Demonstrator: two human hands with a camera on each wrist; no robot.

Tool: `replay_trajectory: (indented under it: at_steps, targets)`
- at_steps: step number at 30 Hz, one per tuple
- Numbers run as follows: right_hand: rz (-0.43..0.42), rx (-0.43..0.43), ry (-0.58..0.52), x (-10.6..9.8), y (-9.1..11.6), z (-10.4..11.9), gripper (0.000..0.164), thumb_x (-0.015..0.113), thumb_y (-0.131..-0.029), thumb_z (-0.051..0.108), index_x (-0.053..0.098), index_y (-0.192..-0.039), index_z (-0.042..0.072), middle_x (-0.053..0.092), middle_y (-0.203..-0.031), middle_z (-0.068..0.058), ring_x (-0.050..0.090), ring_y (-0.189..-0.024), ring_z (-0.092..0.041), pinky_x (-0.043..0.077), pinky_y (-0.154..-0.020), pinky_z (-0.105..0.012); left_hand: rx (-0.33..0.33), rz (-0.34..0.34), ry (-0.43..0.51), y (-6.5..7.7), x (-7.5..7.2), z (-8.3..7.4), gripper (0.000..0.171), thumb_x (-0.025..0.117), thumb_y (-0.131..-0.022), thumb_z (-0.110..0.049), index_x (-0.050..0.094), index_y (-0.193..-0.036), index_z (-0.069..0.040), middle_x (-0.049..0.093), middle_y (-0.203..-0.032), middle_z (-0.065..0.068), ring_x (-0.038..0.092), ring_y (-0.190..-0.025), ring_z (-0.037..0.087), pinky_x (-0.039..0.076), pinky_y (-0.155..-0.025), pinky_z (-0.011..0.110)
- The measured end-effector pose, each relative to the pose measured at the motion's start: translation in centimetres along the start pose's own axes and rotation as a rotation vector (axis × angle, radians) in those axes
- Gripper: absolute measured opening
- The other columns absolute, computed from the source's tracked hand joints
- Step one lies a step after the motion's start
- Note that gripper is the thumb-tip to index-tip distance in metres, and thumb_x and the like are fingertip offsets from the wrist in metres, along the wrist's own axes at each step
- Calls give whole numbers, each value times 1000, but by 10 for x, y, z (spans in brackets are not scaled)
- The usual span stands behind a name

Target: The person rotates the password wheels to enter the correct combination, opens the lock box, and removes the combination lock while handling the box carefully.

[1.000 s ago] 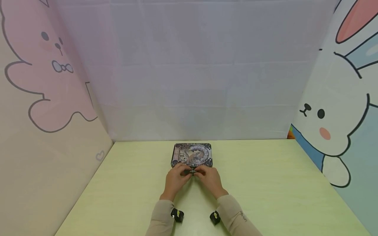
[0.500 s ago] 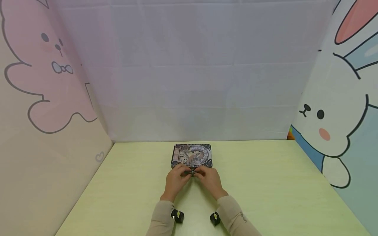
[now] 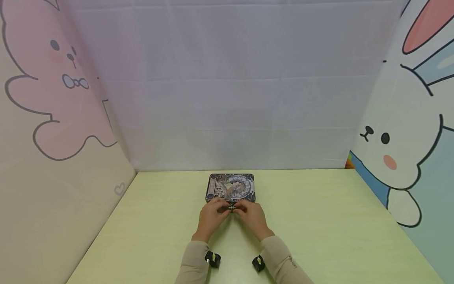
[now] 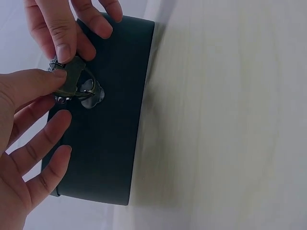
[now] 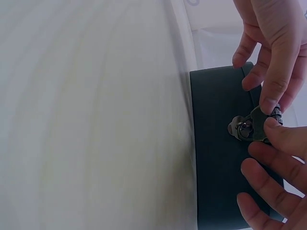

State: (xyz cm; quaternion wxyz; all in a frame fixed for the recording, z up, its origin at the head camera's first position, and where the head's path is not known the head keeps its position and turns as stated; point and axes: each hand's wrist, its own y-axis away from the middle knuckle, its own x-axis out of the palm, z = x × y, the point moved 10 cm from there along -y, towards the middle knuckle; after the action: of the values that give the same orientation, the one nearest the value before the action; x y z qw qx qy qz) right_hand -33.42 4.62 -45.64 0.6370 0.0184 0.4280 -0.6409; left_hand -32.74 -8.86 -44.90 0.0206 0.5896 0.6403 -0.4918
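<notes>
A rectangular box (image 3: 230, 187) with an illustrated lid lies at the far middle of the table in the head view. Its plain dark green front (image 4: 103, 148) fills part of the left wrist view. A small bronze combination padlock (image 4: 73, 79) hangs by its shackle at a metal clasp (image 5: 235, 127) on that front. My left hand (image 3: 210, 216) pinches one end of the padlock between thumb and fingers. From the other side my right hand (image 3: 252, 217) pinches it too, thumb beside the ridged number dials (image 5: 277, 114). The fingers cover part of the padlock, and the digits are unreadable.
The pale wooden table (image 3: 319, 221) spreads on both sides of the box. A white cloth backdrop (image 3: 227, 98) stands close behind it. Printed panels (image 3: 71, 118) rise at left and right. A black wrist camera (image 3: 213, 259) sits at each sleeve.
Both hands stay at the padlock, with only very slight finger movement in the head view. The box has not visibly moved.
</notes>
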Motion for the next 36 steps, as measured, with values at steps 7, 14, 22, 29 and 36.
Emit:
replay_trajectory:
  at_steps: [7, 14, 22, 29, 36]
  targets:
    - [8, 13, -6, 1, 1, -1, 7, 79, -82, 7, 74, -87, 8, 74, -79, -4, 70, -68, -18, 56, -62, -29, -14, 25, -8, 0, 2, 2, 14, 85, -76, -5, 76, -87, -8, 68, -90, 1, 67, -74, 17, 56, -66, 30]
    - [14, 27, 1, 2, 1, -3, 8, 80, -82, 8, 74, -87, 9, 74, -80, -3, 70, -68, -17, 55, -62, -28, 8, -8, -35, 4, 4, 2, 20, 85, -74, -1, 75, -90, -7, 70, -92, 3, 67, -72, 16, 55, -65, 30]
    - [-4, -5, -11, 1, 0, -3, 8, 80, -82, 8, 74, -87, 8, 74, -80, -4, 70, -68, -17, 56, -62, -29, 30, -78, -16, 6, -1, 0, 24, 85, -72, 2, 73, -91, -8, 69, -89, 4, 67, -69, 16, 56, -63, 29]
    - [0, -9, -6, 2, 0, -3, 8, 80, -82, 9, 74, -87, 8, 74, -79, -4, 69, -67, -18, 55, -61, -29, 30, -84, -4, 6, -2, -1, 22, 85, -72, 2, 73, -87, -9, 69, -87, 1, 67, -67, 14, 55, -60, 29]
    - [3, -7, 0, 2, 1, -2, 8, 80, -82, 8, 74, -87, 8, 74, -79, -4, 69, -67, -18, 55, -62, -29, 39, -88, -11, 7, -2, -2, 22, 85, -72, 2, 74, -87, -9, 68, -87, 0, 66, -66, 14, 54, -59, 28]
